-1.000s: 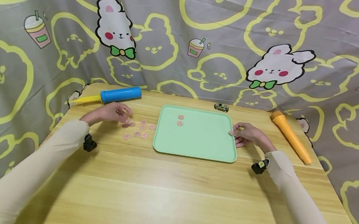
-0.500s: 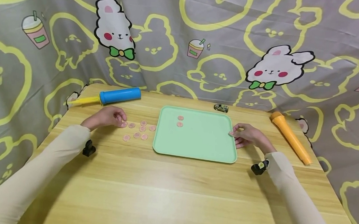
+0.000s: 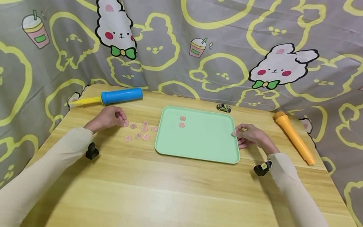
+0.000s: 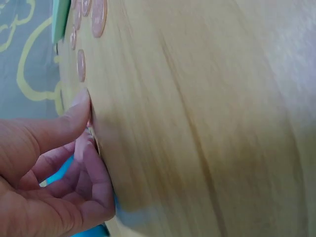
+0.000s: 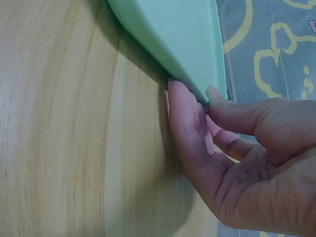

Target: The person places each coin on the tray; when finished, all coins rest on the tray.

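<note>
In the head view my left hand (image 3: 107, 118) is at the leftmost copper coin (image 3: 126, 123), its thumb and curled fingers pinching it low at the tabletop. The left wrist view has the hand (image 4: 54, 173) largely covering that coin, with only a thin edge between thumb and fingers. Several more copper coins (image 3: 145, 129) lie flat between this hand and a light green tray (image 3: 205, 136). Two coins (image 3: 182, 121) rest on the tray, near its far left corner. My right hand (image 3: 249, 135) grips the tray's right rim, thumb on top and fingers against the outer side.
A blue pump (image 3: 122, 96) with a yellow end lies behind my left hand. Beyond the tray sits a small toy car (image 3: 224, 108). An orange stick-like tube (image 3: 295, 138) lies right of my right hand. A patterned curtain (image 3: 174, 39) hangs behind the wooden table (image 3: 169, 197).
My left hand has moved slightly left and down from above the coins and taken hold of the leftmost one. The right hand stays on the tray rim.
</note>
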